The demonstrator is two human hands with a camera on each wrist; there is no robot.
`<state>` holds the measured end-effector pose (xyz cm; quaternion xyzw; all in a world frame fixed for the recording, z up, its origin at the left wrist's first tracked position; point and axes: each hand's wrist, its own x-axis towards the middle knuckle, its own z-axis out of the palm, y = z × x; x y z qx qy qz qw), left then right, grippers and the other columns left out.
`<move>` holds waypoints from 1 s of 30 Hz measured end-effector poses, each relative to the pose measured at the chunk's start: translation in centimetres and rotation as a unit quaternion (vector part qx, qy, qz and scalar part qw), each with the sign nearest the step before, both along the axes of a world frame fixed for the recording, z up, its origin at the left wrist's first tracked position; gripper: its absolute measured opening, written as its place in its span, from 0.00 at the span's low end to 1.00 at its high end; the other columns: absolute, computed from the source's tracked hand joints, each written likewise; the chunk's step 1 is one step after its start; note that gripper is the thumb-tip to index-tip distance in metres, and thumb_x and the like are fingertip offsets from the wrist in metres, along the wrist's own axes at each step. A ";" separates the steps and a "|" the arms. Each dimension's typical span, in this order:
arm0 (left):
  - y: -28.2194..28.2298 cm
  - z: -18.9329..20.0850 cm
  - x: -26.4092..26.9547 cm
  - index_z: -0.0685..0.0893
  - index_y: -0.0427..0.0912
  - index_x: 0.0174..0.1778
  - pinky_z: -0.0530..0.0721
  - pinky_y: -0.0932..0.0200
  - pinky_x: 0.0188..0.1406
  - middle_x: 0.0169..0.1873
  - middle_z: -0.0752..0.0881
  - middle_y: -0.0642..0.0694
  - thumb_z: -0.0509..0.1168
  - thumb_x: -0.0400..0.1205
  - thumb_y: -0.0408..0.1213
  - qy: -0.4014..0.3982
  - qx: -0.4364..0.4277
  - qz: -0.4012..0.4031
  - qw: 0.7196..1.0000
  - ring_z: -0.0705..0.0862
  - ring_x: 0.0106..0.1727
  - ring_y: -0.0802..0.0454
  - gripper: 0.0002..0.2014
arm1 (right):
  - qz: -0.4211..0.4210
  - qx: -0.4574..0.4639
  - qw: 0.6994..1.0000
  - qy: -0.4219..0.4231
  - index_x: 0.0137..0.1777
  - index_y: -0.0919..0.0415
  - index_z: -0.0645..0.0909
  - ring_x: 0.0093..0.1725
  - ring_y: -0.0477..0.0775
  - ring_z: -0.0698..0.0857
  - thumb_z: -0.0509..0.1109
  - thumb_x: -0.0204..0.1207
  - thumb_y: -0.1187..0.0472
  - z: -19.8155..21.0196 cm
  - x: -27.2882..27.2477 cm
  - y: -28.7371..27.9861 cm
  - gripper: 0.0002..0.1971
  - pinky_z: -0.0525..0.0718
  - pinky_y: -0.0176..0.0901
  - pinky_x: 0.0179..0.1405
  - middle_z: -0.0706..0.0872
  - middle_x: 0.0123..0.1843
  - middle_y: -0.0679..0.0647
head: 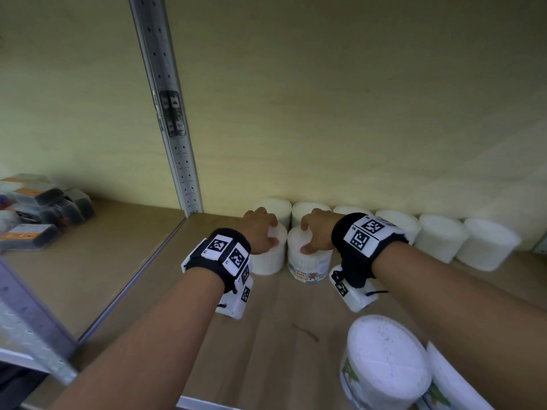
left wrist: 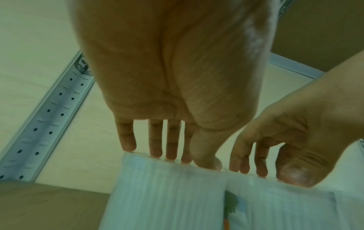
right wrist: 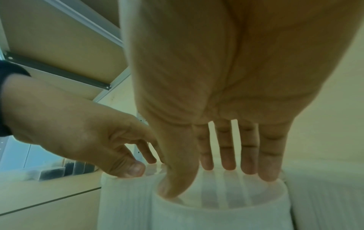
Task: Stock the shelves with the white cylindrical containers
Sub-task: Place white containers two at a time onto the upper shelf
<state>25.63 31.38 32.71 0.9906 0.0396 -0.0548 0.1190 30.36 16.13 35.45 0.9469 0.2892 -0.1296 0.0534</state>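
Note:
Two white cylindrical containers stand side by side on the wooden shelf (head: 275, 318), in front of a back row of several white containers (head: 441, 238). My left hand (head: 266, 235) grips the lid of the plain left container (head: 270, 258) from above, thumb at the near rim and fingers at the far rim. My right hand (head: 313, 236) grips the right container (head: 309, 264), which carries a "Cotton Buds" label, the same way. The left wrist view shows the left hand (left wrist: 171, 155) on its container (left wrist: 163, 194). The right wrist view shows the right hand (right wrist: 216, 174) on its container (right wrist: 220, 214).
Two more white containers (head: 387, 362) lie at the shelf's near right corner. A perforated metal upright (head: 174, 128) divides this bay from the left one, where dark packets (head: 44, 211) lie. The back panel stands right behind the rear row.

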 end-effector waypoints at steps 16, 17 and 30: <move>0.1 -0.1 0.0 0.69 0.44 0.76 0.70 0.47 0.73 0.74 0.67 0.43 0.63 0.83 0.45 0.005 0.001 0.000 1.000 0.67 0.75 0.42 0.25 | 0.030 0.015 0.999 0.007 0.76 0.59 0.70 0.72 0.58 0.75 0.74 0.74 0.51 -0.3 0.7 -0.4 0.32 0.74 0.46 0.68 0.73 0.75 0.57; 0.1 -0.1 0.0 0.68 0.44 0.76 0.70 0.47 0.74 0.74 0.67 0.43 0.63 0.83 0.45 0.005 -0.001 0.000 1.000 0.67 0.75 0.42 0.25 | 0.032 0.013 0.999 0.005 0.76 0.58 0.70 0.72 0.58 0.75 0.74 0.74 0.51 -0.3 0.7 -0.4 0.32 0.74 0.46 0.69 0.73 0.75 0.57; 0.9 0.7 0.1 0.70 0.49 0.76 0.69 0.56 0.73 0.79 0.65 0.46 0.60 0.80 0.24 0.049 -0.058 -0.035 0.997 0.66 0.79 0.47 0.28 | 0.038 0.011 0.999 0.001 0.75 0.60 0.71 0.73 0.57 0.75 0.74 0.74 0.51 -0.2 0.9 -0.3 0.32 0.73 0.44 0.69 0.74 0.75 0.56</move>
